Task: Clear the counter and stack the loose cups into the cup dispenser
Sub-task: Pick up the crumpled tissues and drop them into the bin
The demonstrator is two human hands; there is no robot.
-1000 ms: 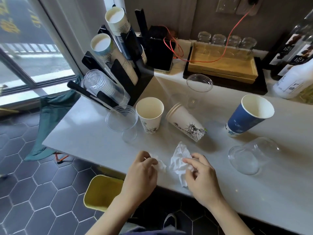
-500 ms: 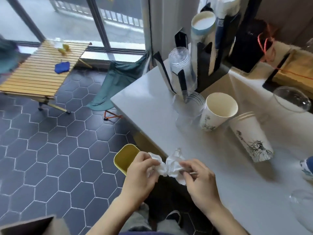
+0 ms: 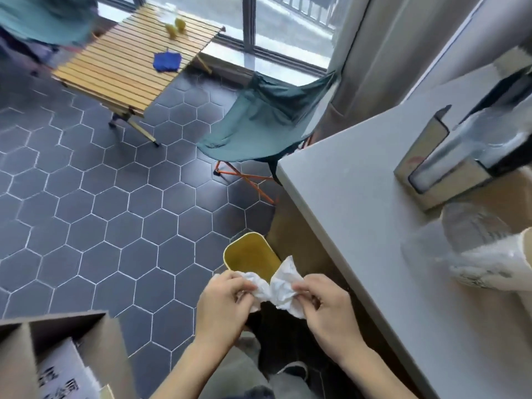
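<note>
Head view: both hands, left (image 3: 223,309) and right (image 3: 326,311), pinch crumpled tissue (image 3: 276,286) above yellow bin (image 3: 244,256).

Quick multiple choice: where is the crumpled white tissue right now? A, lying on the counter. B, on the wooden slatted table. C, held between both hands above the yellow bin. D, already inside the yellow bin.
C: the left hand and right hand each pinch an end of the tissue, just above the yellow bin.
</note>
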